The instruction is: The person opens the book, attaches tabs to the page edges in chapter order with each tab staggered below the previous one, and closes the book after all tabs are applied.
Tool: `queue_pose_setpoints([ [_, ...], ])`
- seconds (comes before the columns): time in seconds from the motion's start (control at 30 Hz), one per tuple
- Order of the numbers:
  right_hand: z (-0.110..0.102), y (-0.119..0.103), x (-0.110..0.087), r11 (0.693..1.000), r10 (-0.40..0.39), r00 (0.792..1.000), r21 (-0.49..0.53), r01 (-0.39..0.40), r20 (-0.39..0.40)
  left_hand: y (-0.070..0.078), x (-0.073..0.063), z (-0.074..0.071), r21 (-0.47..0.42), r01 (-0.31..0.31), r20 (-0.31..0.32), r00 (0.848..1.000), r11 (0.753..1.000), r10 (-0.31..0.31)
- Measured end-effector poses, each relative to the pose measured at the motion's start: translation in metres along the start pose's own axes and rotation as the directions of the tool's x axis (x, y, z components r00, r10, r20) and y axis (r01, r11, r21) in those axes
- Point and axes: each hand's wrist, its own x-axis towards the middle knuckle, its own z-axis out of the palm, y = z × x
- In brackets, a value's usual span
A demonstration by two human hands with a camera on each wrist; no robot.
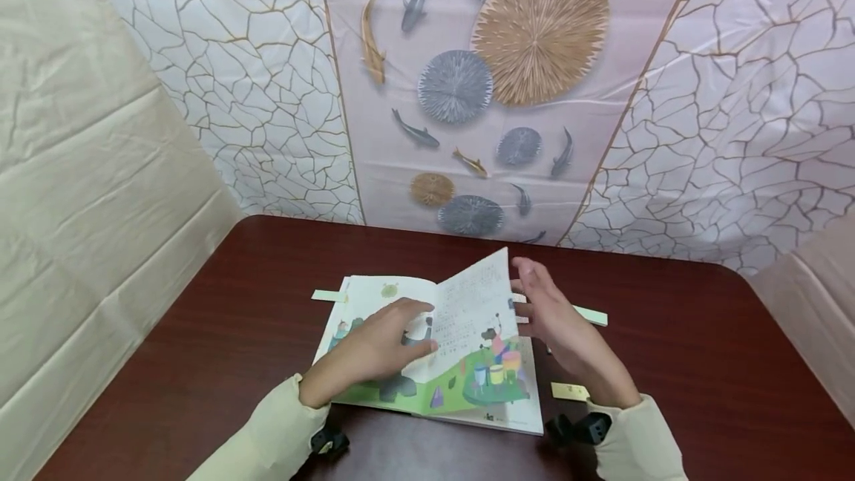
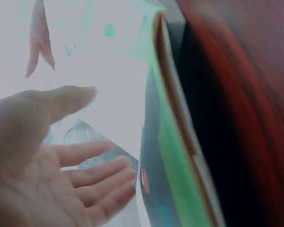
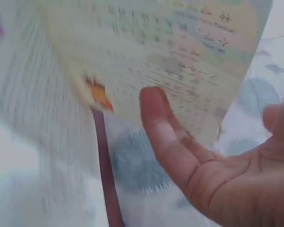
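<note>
An illustrated book (image 1: pixel 370 286) lies open on the dark red-brown table. One of its pages (image 1: pixel 470 310), printed with text and colourful drums, stands raised and slants up from the spine. My right hand (image 1: pixel 564 325) is at the outer edge of that page, its fingers extended and partly hidden behind the sheet. In the right wrist view a fingertip (image 3: pixel 154 101) overlaps the printed side of a page. Over the left-hand page is my left hand (image 1: pixel 377 344), fingers loosely spread toward the spine. Nothing shows between its thumb and fingers in the left wrist view.
Pale green strips (image 1: pixel 327 295) stick out from the book's left side and lie at its right (image 1: pixel 591 315). A yellow strip (image 1: pixel 569 391) is by the right wrist. Black devices sit on both wrists. Behind the table (image 1: pixel 668 362) hangs a patterned cloth (image 1: pixel 287 95).
</note>
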Motion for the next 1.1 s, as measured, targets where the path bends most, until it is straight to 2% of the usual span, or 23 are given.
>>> queue_pose_setpoints([
  [0.1,0.01,-0.001,0.002,0.997,-0.079,0.996,-0.007,0.08,0.049,0.0,0.001,-0.006,-0.185,-0.003,-0.041,0.999,0.983,-0.005],
  [0.17,0.019,0.001,0.004,0.989,-0.131,0.989,-0.058,0.135,0.07,0.002,0.002,-0.011,-0.329,0.008,-0.033,0.999,0.944,-0.02],
  [0.23,0.027,0.003,0.005,0.976,-0.166,0.983,-0.127,0.176,0.083,0.003,0.002,-0.017,-0.468,0.021,-0.002,1.0,0.884,-0.025],
  [0.33,0.041,0.006,0.004,0.953,-0.195,0.972,-0.208,0.219,0.13,0.005,0.002,-0.027,-0.647,0.063,0.046,0.998,0.76,-0.044],
  [0.37,0.045,0.007,0.004,0.946,-0.195,0.969,-0.231,0.226,0.148,0.005,0.002,-0.03,-0.683,0.075,0.055,0.997,0.727,-0.051],
  [0.43,0.054,0.009,0.003,0.931,-0.194,0.965,-0.276,0.238,0.176,0.004,0.002,-0.036,-0.733,0.09,0.063,0.996,0.674,-0.065],
  [0.47,0.057,0.009,0.003,0.924,-0.195,0.962,-0.292,0.246,0.191,0.004,0.002,-0.039,-0.742,0.103,0.061,0.994,0.663,-0.085],
  [0.6,0.07,0.013,0.002,0.898,-0.201,0.954,-0.348,0.269,0.221,-0.002,0.001,-0.05,-0.75,0.165,0.058,0.981,0.641,-0.184],
  [0.73,0.079,0.017,0.001,0.878,-0.215,0.944,-0.375,0.299,0.25,-0.01,0.0,-0.061,-0.737,0.226,0.057,0.96,0.637,-0.274],
  [0.77,0.081,0.017,0.001,0.874,-0.215,0.942,-0.38,0.303,0.256,-0.013,-0.001,-0.064,-0.727,0.238,0.056,0.955,0.644,-0.29],
  [0.97,0.092,0.022,0.001,0.843,-0.186,0.944,-0.449,0.295,0.273,-0.024,-0.003,-0.077,-0.605,0.303,0.062,0.94,0.736,-0.335],
  [1.1,0.097,0.025,0.0,0.815,-0.171,0.942,-0.496,0.3,0.288,-0.031,-0.005,-0.083,-0.539,0.33,0.092,0.938,0.775,-0.336],
])
